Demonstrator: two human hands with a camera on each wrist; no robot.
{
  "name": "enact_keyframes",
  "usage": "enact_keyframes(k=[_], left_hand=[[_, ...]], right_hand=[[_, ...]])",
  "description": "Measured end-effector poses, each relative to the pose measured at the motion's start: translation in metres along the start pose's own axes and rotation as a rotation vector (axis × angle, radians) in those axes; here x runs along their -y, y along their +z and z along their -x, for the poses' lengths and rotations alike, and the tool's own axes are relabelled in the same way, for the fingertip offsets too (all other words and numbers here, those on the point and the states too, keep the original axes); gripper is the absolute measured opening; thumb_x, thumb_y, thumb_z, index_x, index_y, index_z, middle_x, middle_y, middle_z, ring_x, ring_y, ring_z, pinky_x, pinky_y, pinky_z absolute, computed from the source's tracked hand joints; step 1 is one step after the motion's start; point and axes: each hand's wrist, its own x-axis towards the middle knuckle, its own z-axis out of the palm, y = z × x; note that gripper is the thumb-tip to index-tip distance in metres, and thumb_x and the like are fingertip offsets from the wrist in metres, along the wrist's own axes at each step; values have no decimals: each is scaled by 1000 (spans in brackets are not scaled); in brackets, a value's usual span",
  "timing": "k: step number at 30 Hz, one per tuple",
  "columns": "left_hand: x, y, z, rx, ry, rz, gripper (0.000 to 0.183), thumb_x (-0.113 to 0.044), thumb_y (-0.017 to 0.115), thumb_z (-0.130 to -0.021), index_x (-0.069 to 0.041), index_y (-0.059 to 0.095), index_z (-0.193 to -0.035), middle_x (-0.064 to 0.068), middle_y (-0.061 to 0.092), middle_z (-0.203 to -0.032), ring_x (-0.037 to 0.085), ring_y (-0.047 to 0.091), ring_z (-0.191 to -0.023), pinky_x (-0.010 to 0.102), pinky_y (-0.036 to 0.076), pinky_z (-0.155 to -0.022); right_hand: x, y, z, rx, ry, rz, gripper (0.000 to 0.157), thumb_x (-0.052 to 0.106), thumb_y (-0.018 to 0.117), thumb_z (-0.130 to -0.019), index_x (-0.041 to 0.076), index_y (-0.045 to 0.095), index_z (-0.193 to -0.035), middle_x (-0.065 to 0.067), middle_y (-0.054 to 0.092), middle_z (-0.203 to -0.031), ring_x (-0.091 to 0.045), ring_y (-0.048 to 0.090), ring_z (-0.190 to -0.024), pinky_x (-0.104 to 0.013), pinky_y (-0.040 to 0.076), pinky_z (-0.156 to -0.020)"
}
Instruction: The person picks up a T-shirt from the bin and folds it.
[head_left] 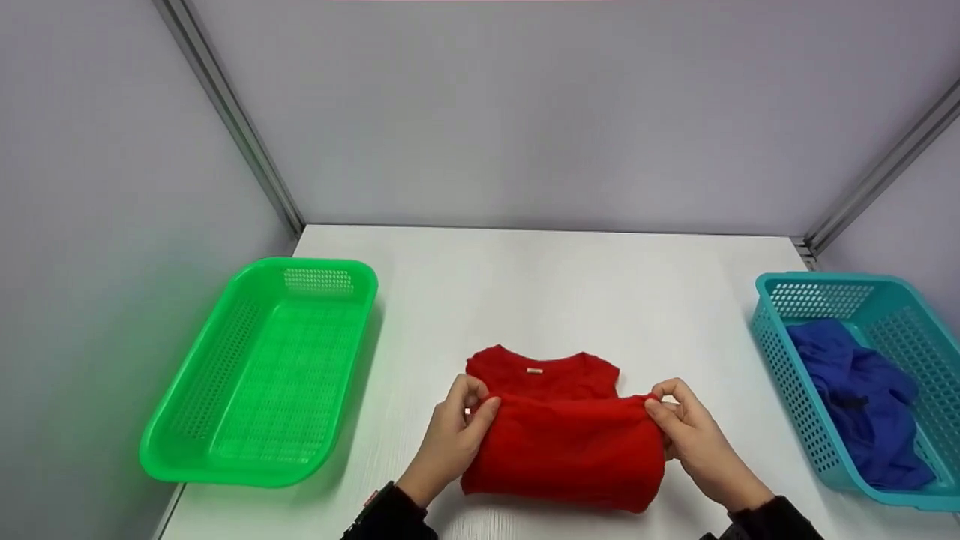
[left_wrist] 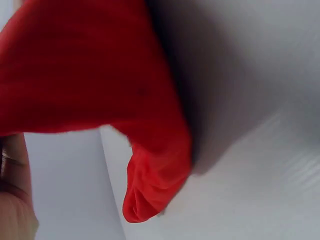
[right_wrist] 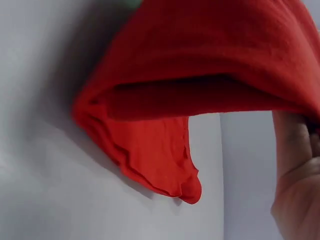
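Note:
A red shirt [head_left: 570, 450] lies on the white table, its lower part folded up toward the neckline, where a small pale label shows. My left hand [head_left: 454, 427] pinches the left end of the folded edge between thumb and fingers. At the right end of the same edge, my right hand [head_left: 694, 435] pinches the cloth likewise. Both wrist views show the folded edge raised above the rest of the shirt [left_wrist: 95, 65], with an open gap beneath the fold [right_wrist: 210, 65]. The collar part lies flat on the table beyond the hands.
On the left stands a green basket [head_left: 352, 360] with nothing inside. A teal basket [head_left: 795, 420] at the right holds a crumpled blue garment [head_left: 862, 397]. Grey panels [head_left: 555, 112] rise behind and beside the white table [head_left: 540, 277].

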Motion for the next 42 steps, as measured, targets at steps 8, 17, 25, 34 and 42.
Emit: enact_keyframes(k=[8,17,25,34,42], left_hand=[[23,1,-44,-128,-224,-84,13,-19,66,-101,-11,55,-101,-2,57,-82,12,52,-74,24,43,-67],[54,10,-87,-179,-289,-284,12,-17,67,-100,-11,56,-99,3,64,-87,15,58,-77,30,48,-70],[78,14,-89,-171,-371,-431,18,-22,68,-99,-5,62,-94,10,58,-93,27,56,-88,40,48,-79],[77,-2,-63,-133,-436,-449,23,-25,62,-101,-3,61,-110,17,55,-111,33,53,-99,46,48,-84],[61,-16,0,170,-498,-274,26,-35,67,-97,-10,63,-91,-1,57,-70,14,51,-61,30,43,-58]], right_hand=[[-8,4,-51,-214,24,50,28,25,57,-106,4,43,-116,-8,68,-91,-18,65,-76,-30,55,-66],[-24,3,-108,-314,18,213,22,19,55,-107,0,50,-116,-8,57,-104,-16,56,-91,-26,49,-79],[-43,5,-121,-318,80,367,30,23,56,-106,-2,57,-123,-17,56,-119,-27,51,-106,-31,44,-84],[-56,9,-97,-320,-2,494,36,17,60,-102,-4,52,-131,-18,51,-114,-26,53,-100,-29,45,-81],[-72,11,-27,-255,185,494,33,40,69,-97,8,64,-98,-3,55,-87,-18,49,-83,-29,39,-68]])
